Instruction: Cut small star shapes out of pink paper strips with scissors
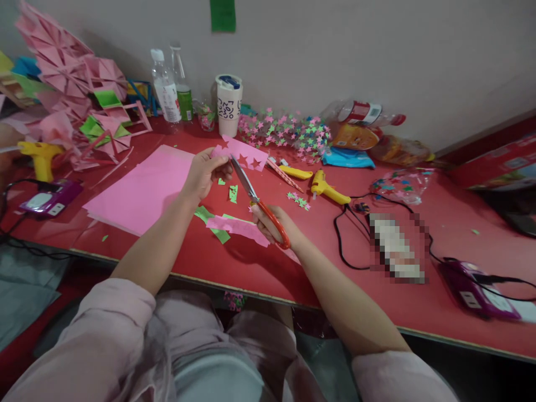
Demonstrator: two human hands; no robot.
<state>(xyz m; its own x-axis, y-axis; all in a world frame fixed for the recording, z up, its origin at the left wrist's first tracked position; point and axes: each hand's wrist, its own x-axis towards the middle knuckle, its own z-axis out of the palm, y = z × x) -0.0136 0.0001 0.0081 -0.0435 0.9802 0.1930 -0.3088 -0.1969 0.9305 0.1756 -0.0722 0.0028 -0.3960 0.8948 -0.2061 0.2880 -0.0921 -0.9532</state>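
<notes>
Left hand (205,174): thumb and fingers pinch the near-left end of a pink paper strip (248,149) pierced by star-shaped holes; the strip extends beyond the fingertips, away and to the right. Right hand (268,223): fingers wrapped about the orange handles of the scissors (251,191), blades pointing to the left fingertips, just beside the strip's edge; contact cannot be told. Below, pink offcut (238,228) on the red table (259,273); left, pink sheets (142,187); right, loose paper stars (298,200) and yellow glue gun (329,188).
</notes>
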